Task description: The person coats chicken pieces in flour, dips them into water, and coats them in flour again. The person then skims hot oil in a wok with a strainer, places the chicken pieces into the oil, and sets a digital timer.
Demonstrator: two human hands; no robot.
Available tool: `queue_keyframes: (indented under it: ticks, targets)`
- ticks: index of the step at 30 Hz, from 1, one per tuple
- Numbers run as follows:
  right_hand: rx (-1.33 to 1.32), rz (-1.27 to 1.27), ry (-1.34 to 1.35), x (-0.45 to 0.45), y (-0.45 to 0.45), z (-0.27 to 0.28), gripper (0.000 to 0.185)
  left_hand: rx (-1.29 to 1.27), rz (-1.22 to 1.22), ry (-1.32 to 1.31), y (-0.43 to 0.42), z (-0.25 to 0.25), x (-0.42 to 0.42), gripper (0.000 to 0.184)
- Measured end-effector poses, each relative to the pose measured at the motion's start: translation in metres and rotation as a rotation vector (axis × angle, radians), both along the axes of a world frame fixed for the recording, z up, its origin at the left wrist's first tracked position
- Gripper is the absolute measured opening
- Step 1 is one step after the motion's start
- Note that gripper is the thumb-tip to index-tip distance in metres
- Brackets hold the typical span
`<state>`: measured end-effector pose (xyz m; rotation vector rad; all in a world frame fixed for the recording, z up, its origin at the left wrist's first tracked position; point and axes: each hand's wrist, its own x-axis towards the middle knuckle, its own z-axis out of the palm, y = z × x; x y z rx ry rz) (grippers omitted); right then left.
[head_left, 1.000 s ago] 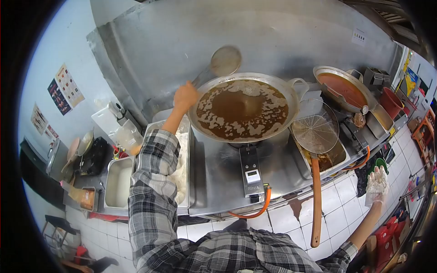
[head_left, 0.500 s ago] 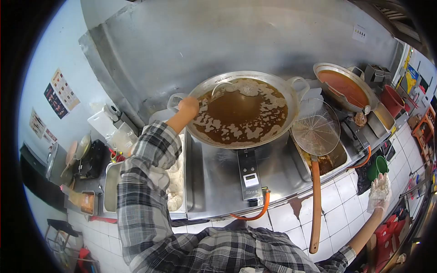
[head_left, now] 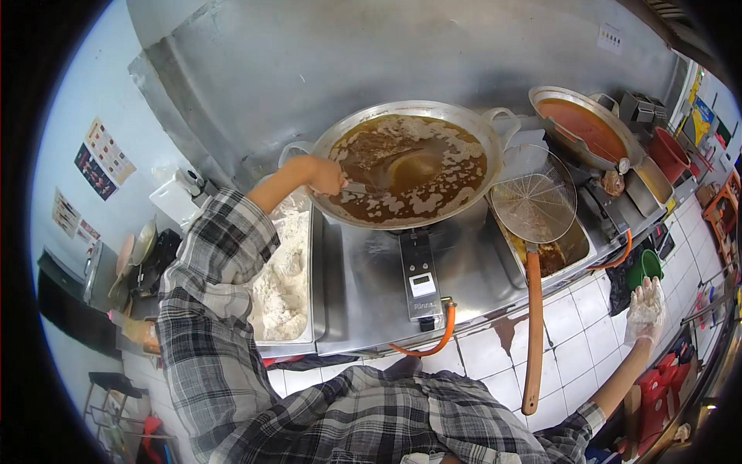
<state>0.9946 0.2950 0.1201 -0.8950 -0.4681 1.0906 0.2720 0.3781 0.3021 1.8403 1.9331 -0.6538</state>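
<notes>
My left hand (head_left: pixel 328 176) is closed around the flat metal handle of a utensil (head_left: pixel 357 188) at the left side of a large wok (head_left: pixel 321 147). The utensil's working end is hidden in the brown, foamy oil (head_left: pixel 413 174). At the far right, away from the counter, my right hand (head_left: pixel 646 311) is held out with its fingers stretched and nothing in it. A clear glove dusted with flour covers it. Below my left forearm sits a metal tray (head_left: pixel 313 309) of floured pieces (head_left: pixel 284 298).
A wire skimmer (head_left: pixel 533 201) with a long wooden handle lies over an oily tray (head_left: pixel 581 259), its handle jutting past the counter's front edge. Behind it stands a second wok (head_left: pixel 533 97) with reddish liquid. An orange hose (head_left: pixel 447 329) hangs below the burner control (head_left: pixel 420 282).
My left hand has moved slightly right and down, and the utensil with it. The foam has shifted and the oil is swirling. My right hand remains outstretched.
</notes>
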Motion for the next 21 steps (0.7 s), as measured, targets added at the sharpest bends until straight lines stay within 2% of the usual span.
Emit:
queue_keyframes:
  ticks: [3, 9, 21]
  targets:
    - [-0.042, -0.025, 0.009, -0.009, 0.004, 0.009, 0.043, -0.066, 0.233, -0.285, -0.006, 0.017, -0.002, 0.017]
    - [-0.024, 0.026, 0.006, -0.013, 0.005, 0.007, 0.045, -0.153, 0.279, -0.380, -0.011, 0.036, -0.023, 0.032]
    - [-0.113, -0.034, -0.018, -0.035, 0.003, 0.021, 0.047, -0.149, 0.420, -0.513, -0.019, 0.038, -0.046, 0.031]
